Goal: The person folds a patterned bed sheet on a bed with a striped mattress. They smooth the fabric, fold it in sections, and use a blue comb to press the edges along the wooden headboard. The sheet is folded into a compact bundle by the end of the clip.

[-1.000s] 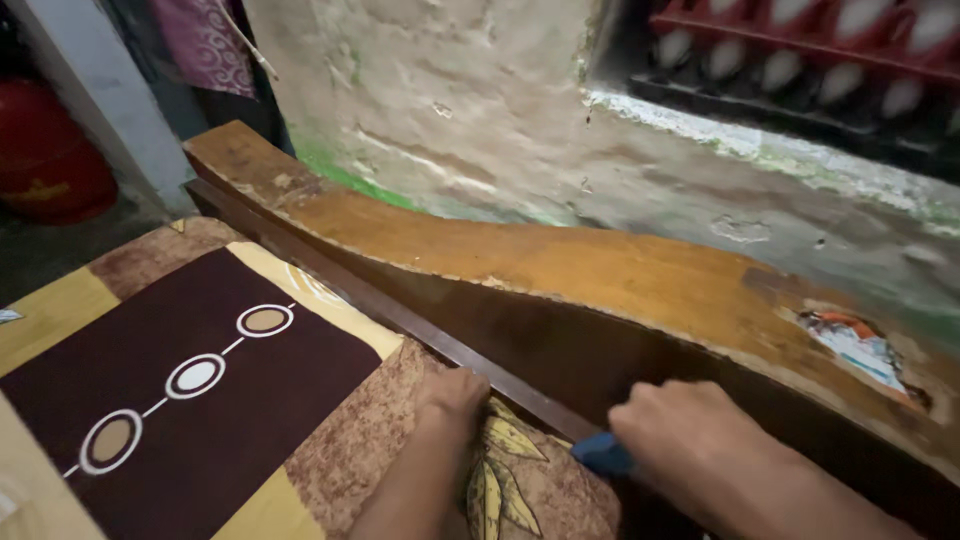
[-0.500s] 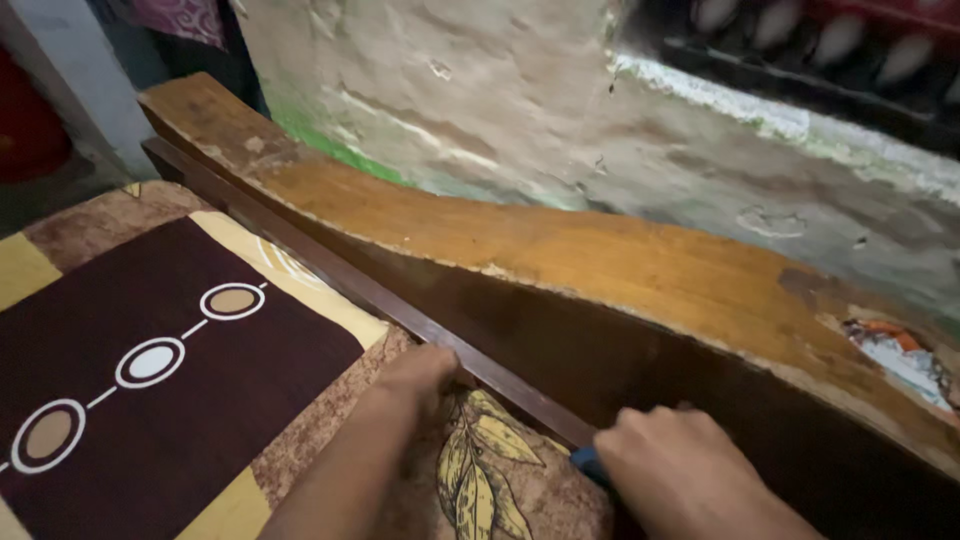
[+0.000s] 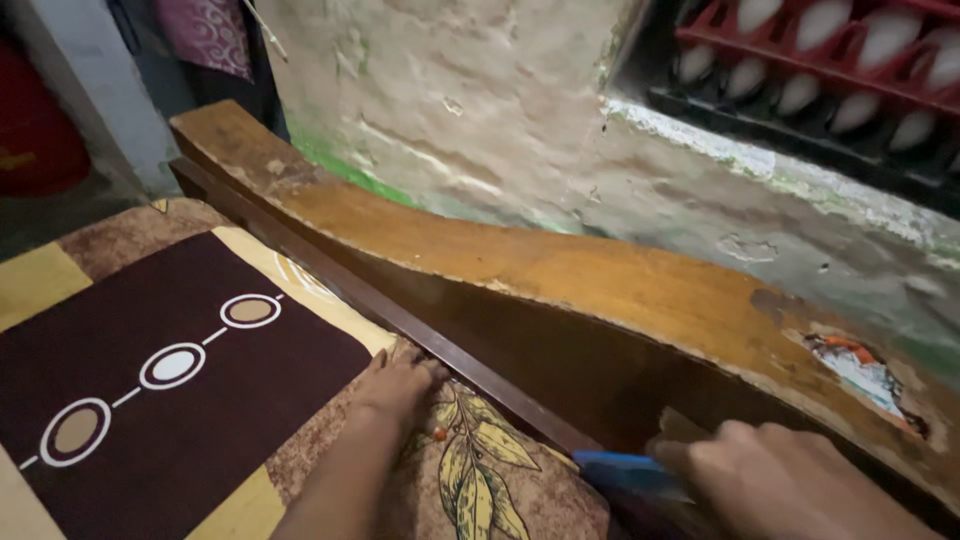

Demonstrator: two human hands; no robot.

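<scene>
- Against half a second before, more of the blue tool (image 3: 625,470) showed: then only a stub peeped out beside the right hand (image 3: 790,480), now a longer flat blue length lay bare to the left of the knuckles, and the right hand sat further right.
- The left hand (image 3: 400,385) had barely shifted, fingers loosely spread and pressed flat on the bedspread (image 3: 200,380) just beside the dark wooden rail (image 3: 400,315), holding nothing.
- The right hand was closed round the blue tool; how its fingers wrapped it could not be told, as the back of the hand hid them.
- The tool's long axis ran nearly level, left to right, its free end pointing left towards the left hand, lying low against the near face of the wooden headboard (image 3: 600,280).
- The headboard was worn, orange-brown wood with a wavy, chipped top edge; the wall (image 3: 480,110) behind was rough, patchy plaster.
- The bedspread was soft cloth, printed with brown blocks, ringed circles and yellow leaves.
</scene>
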